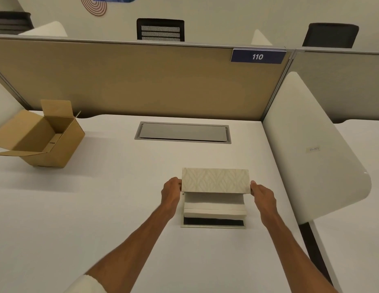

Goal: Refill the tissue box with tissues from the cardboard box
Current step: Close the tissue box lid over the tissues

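Observation:
A cream tissue box cover point(215, 179) with a leaf pattern is tilted up above its flat base point(213, 225), which lies on the white desk point(121, 197). A white stack of tissues point(214, 206) rests on the base, with a dark strip showing at the near edge. My left hand point(171, 191) grips the cover's left end and my right hand point(262, 192) grips its right end. An open brown cardboard box point(42, 136) stands at the far left of the desk, and the part of its inside that I can see is bare.
A grey cable hatch point(183, 132) is set into the desk behind the tissue box. A tan partition point(131, 81) with a blue sign "110" closes the back. A white curved side divider point(307, 149) rises on the right. Two dark chairs stand beyond.

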